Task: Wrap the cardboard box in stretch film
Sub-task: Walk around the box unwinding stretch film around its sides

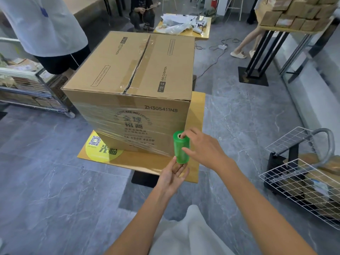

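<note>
Green and upright, the roll of stretch film (pixel 181 150) sits low and right of centre in the head view, just off the near right corner of the cardboard box (pixel 132 76). The right hand (pixel 204 150) pinches it, thumb at the core on top, a finger on its side. The left hand (pixel 173 174) lies palm up beneath, fingers nearly straight against its lower end. Clear film (pixel 147 144) stretches from the roll across the box's banded front face. The box stands on a yellow-topped table (pixel 147 162).
</note>
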